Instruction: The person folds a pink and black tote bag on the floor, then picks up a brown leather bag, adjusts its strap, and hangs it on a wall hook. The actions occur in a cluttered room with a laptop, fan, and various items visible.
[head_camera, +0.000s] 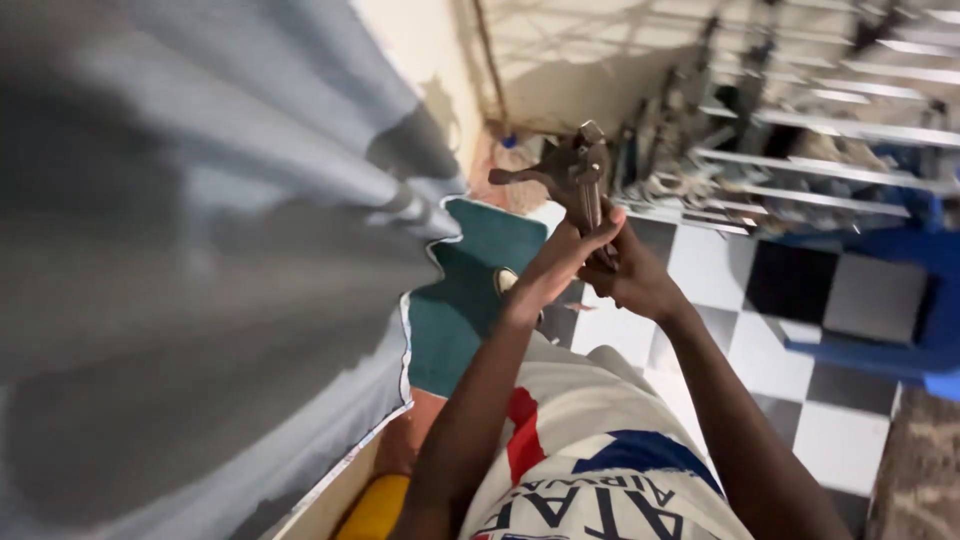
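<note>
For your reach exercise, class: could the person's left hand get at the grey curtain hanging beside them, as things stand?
Probably not at once: the left hand and right hand both grip the brown metal tool. Nothing stands between it and the grey curtain.

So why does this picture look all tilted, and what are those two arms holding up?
The picture comes from a small camera worn on a person's head, looking down, so you see what that person sees. That is why it looks tilted. There is no machine here, only a person's two bare arms. The left hand and the right hand are both wrapped around the handles of a brown metal tool, which looks like pliers or a clamp, though it is too blurred to be sure. On the left hangs a big grey curtain. Below lies a black and white checkered floor with a green mat on it. A blue chair stands on the right.
</note>
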